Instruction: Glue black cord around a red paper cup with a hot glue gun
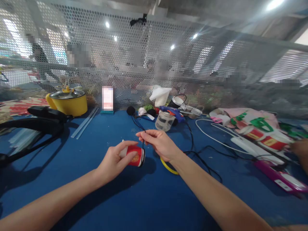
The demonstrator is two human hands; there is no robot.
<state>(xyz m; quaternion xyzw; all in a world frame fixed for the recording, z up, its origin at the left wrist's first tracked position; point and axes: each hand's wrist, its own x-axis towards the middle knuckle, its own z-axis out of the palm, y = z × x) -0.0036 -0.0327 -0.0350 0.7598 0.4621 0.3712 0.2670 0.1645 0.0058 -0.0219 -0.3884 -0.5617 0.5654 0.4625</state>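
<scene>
Over the middle of the blue table, my left hand [113, 160] is closed around a red paper cup [135, 156], which is tilted on its side with its rim toward the right. Black yarn [143, 145] lies around the cup's rim. With thumb and fingers together, my right hand [160, 142] pinches this yarn just above and right of the cup. Strands run back toward a black yarn ball [131, 110]. Part of a yellow ring [169, 167] shows beneath my right wrist, its rest hidden.
A blue glue gun [173, 113] rests on a clear jar [165, 122]. Clear glue sticks [84, 123], a phone [107, 98] and a yellow pot [74, 104] stand left. At right lie cables, a white power strip [255, 149], a purple device [276, 175] and another person's hand [300, 150].
</scene>
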